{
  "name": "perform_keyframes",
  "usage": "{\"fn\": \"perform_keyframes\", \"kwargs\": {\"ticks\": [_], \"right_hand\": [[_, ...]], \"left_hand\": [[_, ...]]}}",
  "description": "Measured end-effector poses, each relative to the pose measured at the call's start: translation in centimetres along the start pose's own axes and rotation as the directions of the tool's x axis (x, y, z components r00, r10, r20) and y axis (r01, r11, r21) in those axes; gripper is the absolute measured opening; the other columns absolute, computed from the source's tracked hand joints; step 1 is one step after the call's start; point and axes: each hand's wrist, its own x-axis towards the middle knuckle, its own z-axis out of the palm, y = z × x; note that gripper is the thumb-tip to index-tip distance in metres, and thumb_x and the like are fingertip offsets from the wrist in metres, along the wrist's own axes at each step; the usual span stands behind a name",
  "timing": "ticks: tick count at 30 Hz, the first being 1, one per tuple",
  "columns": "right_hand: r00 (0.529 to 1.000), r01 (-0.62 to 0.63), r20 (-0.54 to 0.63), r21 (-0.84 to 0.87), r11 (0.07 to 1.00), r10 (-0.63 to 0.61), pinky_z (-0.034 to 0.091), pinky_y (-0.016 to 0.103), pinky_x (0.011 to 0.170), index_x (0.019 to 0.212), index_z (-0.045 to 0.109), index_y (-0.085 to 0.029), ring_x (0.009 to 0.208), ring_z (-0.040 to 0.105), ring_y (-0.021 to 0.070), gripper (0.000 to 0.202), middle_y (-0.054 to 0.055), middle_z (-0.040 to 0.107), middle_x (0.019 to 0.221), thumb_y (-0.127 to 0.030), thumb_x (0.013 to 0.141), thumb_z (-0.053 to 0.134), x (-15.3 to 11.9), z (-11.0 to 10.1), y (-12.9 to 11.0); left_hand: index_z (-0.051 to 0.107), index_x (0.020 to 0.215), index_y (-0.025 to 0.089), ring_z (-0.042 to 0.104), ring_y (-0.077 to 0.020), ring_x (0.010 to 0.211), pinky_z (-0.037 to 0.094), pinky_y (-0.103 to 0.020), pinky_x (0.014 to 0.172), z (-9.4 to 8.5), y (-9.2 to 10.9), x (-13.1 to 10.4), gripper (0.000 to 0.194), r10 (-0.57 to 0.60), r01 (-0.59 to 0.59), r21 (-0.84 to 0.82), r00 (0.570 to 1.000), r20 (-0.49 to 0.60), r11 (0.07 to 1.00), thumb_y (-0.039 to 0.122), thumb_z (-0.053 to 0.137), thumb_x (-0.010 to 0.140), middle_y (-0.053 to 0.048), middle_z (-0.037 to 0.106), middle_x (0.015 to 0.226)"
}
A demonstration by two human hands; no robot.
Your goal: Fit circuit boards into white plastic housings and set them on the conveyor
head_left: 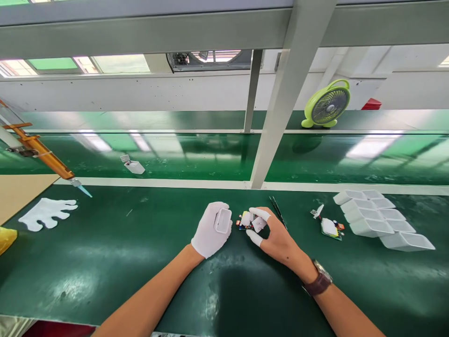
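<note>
In a white glove, my left hand (pixel 211 232) is wrapped round a small white plastic case (pixel 223 221), its hollow side facing up. Close by on the right, my right hand (pixel 275 234) wears white finger cots on thumb and finger. Those two tips pinch a small circuit board (pixel 247 219) with white and yellow parts and a white plug piece at its near end. Black tweezers (pixel 278 213) lie on the green bench just beyond my right hand. A second circuit board (pixel 329 226) with a pronged white piece rests farther right.
White plastic cases (pixel 372 215) stand in rows at the right. An orange dispensing syringe (pixel 49 154) hangs at the left above a flat white glove (pixel 47 213). Behind the white ledge are a white case (pixel 134 166) and a green fan (pixel 327 104). An upright post (pixel 277 117) rises ahead.
</note>
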Motion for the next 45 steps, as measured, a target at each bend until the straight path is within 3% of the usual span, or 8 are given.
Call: {"fn": "perform_keyframes", "kwargs": {"ticks": [3,6,8,12,27,45], "right_hand": [[0.978,0.14,-0.16,0.028,0.99,-0.134,0.06,0.032,0.064,0.136,0.049,-0.027,0.081,0.063,0.0158,0.054,0.009,0.059,0.12,-0.006,0.086,0.059,0.0,0.0,-1.2],[0.939,0.258,-0.225,-0.045,0.965,-0.261,0.061,0.029,0.059,0.14,0.049,-0.027,0.103,0.065,0.0238,0.061,0.013,0.057,0.129,-0.004,0.085,0.062,-0.6,0.1,-2.1],[0.921,0.319,-0.21,-0.082,0.944,-0.329,0.064,0.034,0.071,0.144,0.048,-0.026,0.115,0.063,0.0281,0.066,0.014,0.058,0.13,-0.003,0.084,0.063,-1.1,0.3,-2.4],[0.901,0.388,-0.168,-0.096,0.917,-0.399,0.061,0.044,0.094,0.147,0.045,-0.021,0.117,0.063,0.0286,0.069,0.016,0.059,0.13,-0.001,0.083,0.062,-1.5,0.9,-2.6],[0.919,0.346,-0.161,-0.116,0.931,-0.361,0.06,0.043,0.095,0.145,0.045,-0.025,0.119,0.063,0.0274,0.066,0.015,0.06,0.131,-0.003,0.086,0.061,-1.7,1.6,-2.5],[0.916,0.364,-0.128,-0.125,0.923,-0.379,0.059,0.047,0.098,0.148,0.043,-0.022,0.122,0.06,0.0284,0.067,0.017,0.058,0.132,-0.003,0.087,0.062,-1.7,1.9,-2.4]], "left_hand": [[0.05,0.122,0.021,0.065,-0.0212,0.1,0.057,-0.038,0.088,0.2,-0.3,-0.2,0.049,0.077,-0.076,0.016,0.996,-0.035,0.997,0.006,0.062,0.077,-0.009,0.058,0.113],[0.049,0.123,0.022,0.063,-0.0223,0.103,0.057,-0.04,0.09,0.3,-0.5,-0.3,0.049,0.124,-0.121,0.036,0.99,-0.067,0.992,0.006,0.062,0.079,-0.01,0.057,0.114],[0.048,0.124,0.022,0.063,-0.023,0.104,0.057,-0.041,0.091,0.2,-0.6,-0.3,0.049,0.15,-0.148,0.038,0.987,-0.058,0.988,0.006,0.062,0.079,-0.01,0.056,0.114],[0.046,0.128,0.024,0.061,-0.025,0.107,0.058,-0.041,0.087,0.1,-0.8,-0.5,0.057,0.169,-0.169,0.01,0.986,-0.01,0.986,0.007,0.064,0.076,-0.011,0.054,0.118],[0.046,0.132,0.023,0.06,-0.0275,0.113,0.057,-0.043,0.091,0.0,-0.8,-0.7,0.061,0.2,-0.204,0.062,0.978,0.063,0.977,0.008,0.064,0.076,-0.013,0.056,0.12],[0.049,0.128,0.023,0.063,-0.0273,0.108,0.058,-0.044,0.089,0.0,0.0,-0.6,0.051,0.248,-0.252,0.123,0.968,0.043,0.96,0.012,0.061,0.08,-0.012,0.062,0.113]]}}
